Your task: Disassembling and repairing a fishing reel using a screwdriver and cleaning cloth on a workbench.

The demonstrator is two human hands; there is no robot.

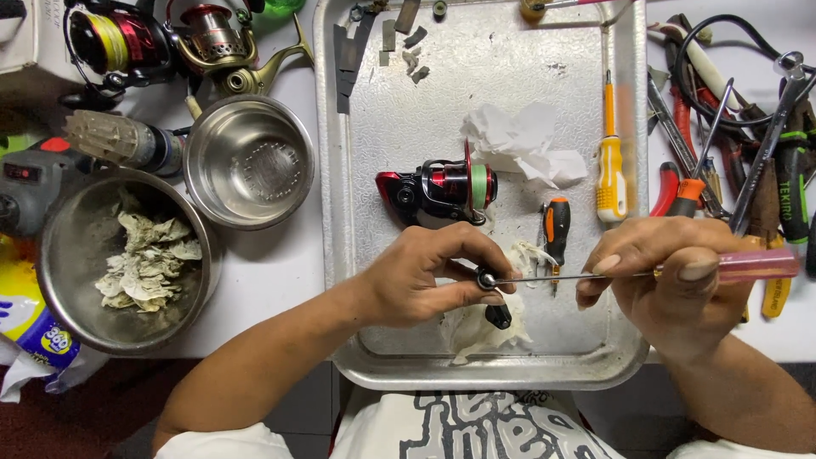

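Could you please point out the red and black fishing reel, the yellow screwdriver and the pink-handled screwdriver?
red and black fishing reel [438,191]: head view, body.
yellow screwdriver [610,183]: head view, handle.
pink-handled screwdriver [756,265]: head view, handle.

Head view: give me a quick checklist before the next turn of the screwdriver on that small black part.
1. Left hand pinches the small black part: ok.
2. Right hand holds the pink-handled screwdriver: ok.
3. Tip meets the part: ok; seated in a screw head: cannot tell.
4. Work sits over the metal tray: ok.
5. Red-and-black reel body lies apart from the hands: ok.
6. Spare orange screwdriver is nearby: ok.
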